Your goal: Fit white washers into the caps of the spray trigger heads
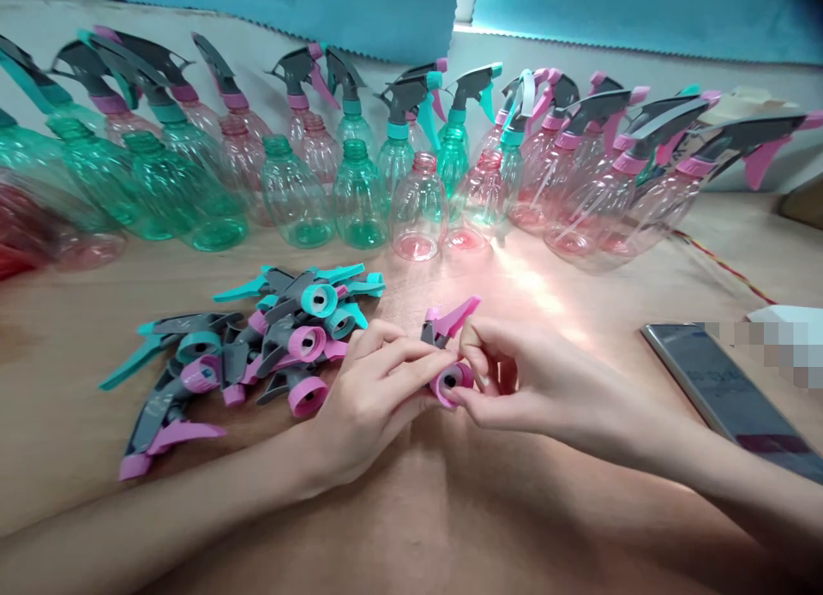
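Note:
My left hand (373, 389) is closed around a grey and pink trigger spray head (453, 319), held just above the table. Its pink collar (443, 387) faces me, showing a dark hole in a pale centre. My right hand (501, 368) has its thumb and fingers at that collar, with the fingers curled in; whether something small is pinched there I cannot make out. Left of my left hand lies a pile of loose spray heads (273, 338) in grey with turquoise or pink parts, several with their collars turned up.
Behind stand rows of clear bottles, green (360, 201) and pink (417, 209), some open-necked and others with spray heads on. A phone (733, 398) lies at the right, near a red and yellow wire (726, 269). Blue cloth (643, 16) hangs at the back.

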The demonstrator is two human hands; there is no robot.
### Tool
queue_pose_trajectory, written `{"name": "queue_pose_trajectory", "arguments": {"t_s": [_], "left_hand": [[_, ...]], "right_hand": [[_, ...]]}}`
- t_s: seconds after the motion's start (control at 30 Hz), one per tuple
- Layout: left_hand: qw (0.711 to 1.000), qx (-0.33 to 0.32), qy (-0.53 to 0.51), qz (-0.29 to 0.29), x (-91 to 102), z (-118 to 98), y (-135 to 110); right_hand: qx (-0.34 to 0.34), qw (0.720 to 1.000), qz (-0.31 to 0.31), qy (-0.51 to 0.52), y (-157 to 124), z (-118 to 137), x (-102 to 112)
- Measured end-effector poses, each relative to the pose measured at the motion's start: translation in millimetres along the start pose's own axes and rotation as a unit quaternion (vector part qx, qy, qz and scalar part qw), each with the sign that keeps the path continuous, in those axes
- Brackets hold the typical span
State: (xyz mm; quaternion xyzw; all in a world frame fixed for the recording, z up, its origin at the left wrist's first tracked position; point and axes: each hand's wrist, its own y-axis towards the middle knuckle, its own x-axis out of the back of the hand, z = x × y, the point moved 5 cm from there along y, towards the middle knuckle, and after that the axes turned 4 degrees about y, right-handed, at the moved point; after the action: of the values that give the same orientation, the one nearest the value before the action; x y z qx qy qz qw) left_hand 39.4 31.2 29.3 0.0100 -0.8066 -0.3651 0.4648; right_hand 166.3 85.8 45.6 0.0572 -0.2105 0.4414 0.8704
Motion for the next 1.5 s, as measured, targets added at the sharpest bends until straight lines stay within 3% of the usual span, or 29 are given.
{"name": "queue_pose_trajectory", "arguments": {"t_s": [0.33, 0.5, 0.7, 0.8, 0.97, 1.07, 1.27, 1.5], "left_hand": [[0.999, 0.008, 0.046, 0.017, -5.2, -0.5, 0.0], [0.995, 0.002, 0.084, 0.052, -10.6, -1.1, -2.0], [0.993, 0.001, 0.094, 0.07, -11.6, -4.4, -1.4], [0.995, 0.001, 0.079, 0.068, -11.0, -4.3, -0.7], [0.999, -0.001, 0.016, 0.04, -8.2, -1.0, -1.3], [0.999, 0.021, -0.036, 0.027, -6.7, 2.9, -2.1], [0.993, 0.089, -0.077, 0.02, -5.9, 9.4, -1.8], [0.993, 0.08, -0.086, 0.0, -3.9, 8.4, -2.4]], "right_hand": [[-0.001, 0.993, -0.035, 0.113, 2.8, -13.5, -8.4], [-0.012, 0.998, -0.06, -0.001, 4.4, -8.4, -6.1], [0.019, 0.988, -0.086, -0.125, 0.7, -1.9, -8.7], [-0.003, 0.991, -0.066, -0.114, 1.4, -5.2, -9.1], [-0.033, 0.999, 0.016, 0.005, 3.1, -8.4, -1.9], [-0.022, 0.998, 0.015, -0.053, -0.5, -8.1, 5.4], [0.019, 0.973, -0.075, -0.218, -12.9, -3.2, 7.4], [0.052, 0.957, -0.092, -0.27, -14.1, 3.4, 1.9]]}}
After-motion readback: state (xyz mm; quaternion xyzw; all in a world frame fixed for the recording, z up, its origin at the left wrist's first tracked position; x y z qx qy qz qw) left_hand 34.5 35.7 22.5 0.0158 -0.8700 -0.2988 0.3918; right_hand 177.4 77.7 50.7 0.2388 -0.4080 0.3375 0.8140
